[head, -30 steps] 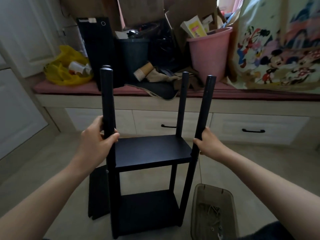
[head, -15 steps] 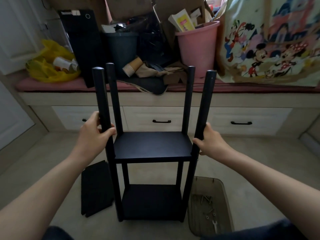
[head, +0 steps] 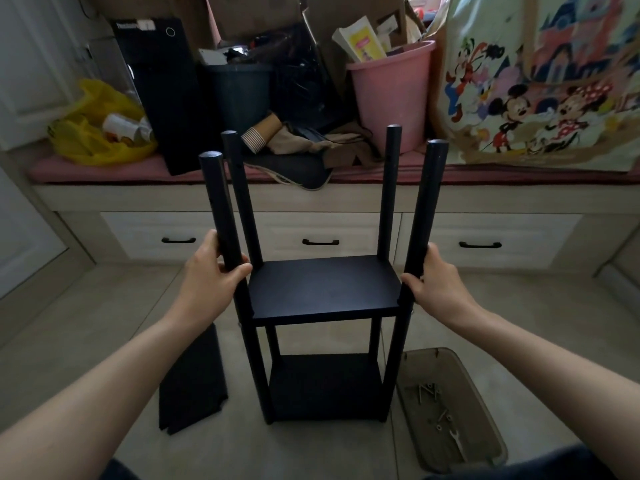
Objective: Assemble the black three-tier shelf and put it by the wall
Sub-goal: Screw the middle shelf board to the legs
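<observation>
The black shelf frame (head: 322, 289) stands upright on the tiled floor with two boards fitted, a middle one and a bottom one (head: 325, 386). Four black posts rise bare above the middle board. My left hand (head: 211, 282) grips the near left post (head: 221, 216) just above the middle board. My right hand (head: 433, 275) grips the near right post (head: 424, 209) at the same height. A loose black board (head: 192, 382) lies flat on the floor to the left of the frame.
A brownish plastic tray (head: 485, 441) with screws and a small wrench sits on the floor at the right. Behind runs a window bench with drawers (head: 320, 233), piled with a pink bucket (head: 391, 95), a dark bin, a yellow bag (head: 93, 129) and cardboard.
The frame has turned from skewed to square with me, so all four posts now show evenly. Both hands kept their grip on the near posts.
</observation>
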A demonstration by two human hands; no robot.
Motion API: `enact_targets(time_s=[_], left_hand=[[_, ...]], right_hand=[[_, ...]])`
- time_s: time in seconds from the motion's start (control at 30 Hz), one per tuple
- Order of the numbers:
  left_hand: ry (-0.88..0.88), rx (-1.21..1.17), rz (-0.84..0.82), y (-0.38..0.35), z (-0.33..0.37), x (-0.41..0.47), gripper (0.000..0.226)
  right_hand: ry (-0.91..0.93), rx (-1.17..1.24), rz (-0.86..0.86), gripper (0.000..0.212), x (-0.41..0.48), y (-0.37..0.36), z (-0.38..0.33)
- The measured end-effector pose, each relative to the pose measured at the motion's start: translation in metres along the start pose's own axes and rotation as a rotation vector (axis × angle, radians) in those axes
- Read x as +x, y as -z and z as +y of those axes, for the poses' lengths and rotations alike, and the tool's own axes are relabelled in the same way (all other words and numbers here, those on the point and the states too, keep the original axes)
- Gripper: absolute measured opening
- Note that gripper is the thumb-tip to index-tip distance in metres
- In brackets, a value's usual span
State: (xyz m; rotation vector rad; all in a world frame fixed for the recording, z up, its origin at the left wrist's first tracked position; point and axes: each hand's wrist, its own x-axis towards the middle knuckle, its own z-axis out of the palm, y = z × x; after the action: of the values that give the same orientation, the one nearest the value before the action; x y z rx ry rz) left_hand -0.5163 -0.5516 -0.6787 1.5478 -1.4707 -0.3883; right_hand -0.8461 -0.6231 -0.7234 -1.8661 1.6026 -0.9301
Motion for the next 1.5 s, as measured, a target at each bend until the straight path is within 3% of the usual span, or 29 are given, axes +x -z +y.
enact_targets(time_s=[0.5, 0.83, 1.07, 1.23, 1.5], left_hand=[[0.043, 0.142, -0.043, 0.018, -0.027, -0.004, 0.034], [0.043, 0.209, -0.144, 0.034, -0.027, -0.013, 0.036], [0.113, 0.261, -0.211, 0.042, -0.026, -0.017, 0.026], [0.249, 0.33, -0.349, 0.06, -0.027, -0.022, 0.013], [0.405, 0.381, -0.443, 0.102, -0.056, -0.032, 0.006]], right_hand=[[0.094, -0.025, -0.01, 0.032, -0.004, -0.029, 0.002], [0.027, -0.101, 0.06, 0.02, -0.017, -0.022, -0.004], [-0.127, -0.221, 0.122, 0.023, -0.036, -0.021, -0.025], [-0.174, -0.252, 0.048, 0.022, -0.055, -0.038, -0.039], [0.111, -0.337, -0.231, 0.022, -0.083, -0.101, -0.066]])
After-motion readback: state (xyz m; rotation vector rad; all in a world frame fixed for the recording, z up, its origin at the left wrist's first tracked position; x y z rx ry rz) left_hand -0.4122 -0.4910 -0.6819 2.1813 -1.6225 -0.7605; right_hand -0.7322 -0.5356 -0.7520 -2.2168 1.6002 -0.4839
